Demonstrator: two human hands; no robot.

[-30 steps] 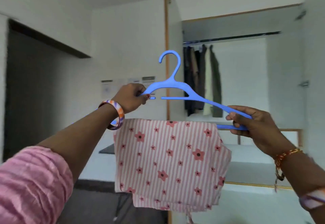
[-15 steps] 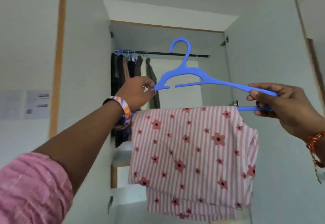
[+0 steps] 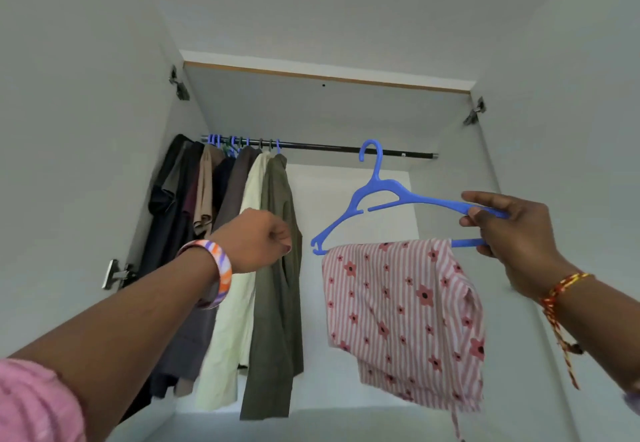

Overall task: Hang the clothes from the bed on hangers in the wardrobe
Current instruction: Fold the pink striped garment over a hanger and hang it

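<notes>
Head view, white wardrobe (image 3: 519,60) – dark rail (image 3: 329,147), hung clothes (image 3: 242,268)

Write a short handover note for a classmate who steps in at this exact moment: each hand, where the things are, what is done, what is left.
Right hand: grip on the right end of the blue hanger, held up in front of the open wardrobe.
Left hand: off the hanger, fingers curled, holding nothing, in front of the hung clothes.
Striped floral garment: folded over the hanger's lower bar.
Rail: clothes bunched at its left end; the right stretch is bare.
Done: garment is on its hanger.
Left: the hook sits at rail height; whether it has caught is unclear. Seat it on the bare stretch, then let go.
</notes>
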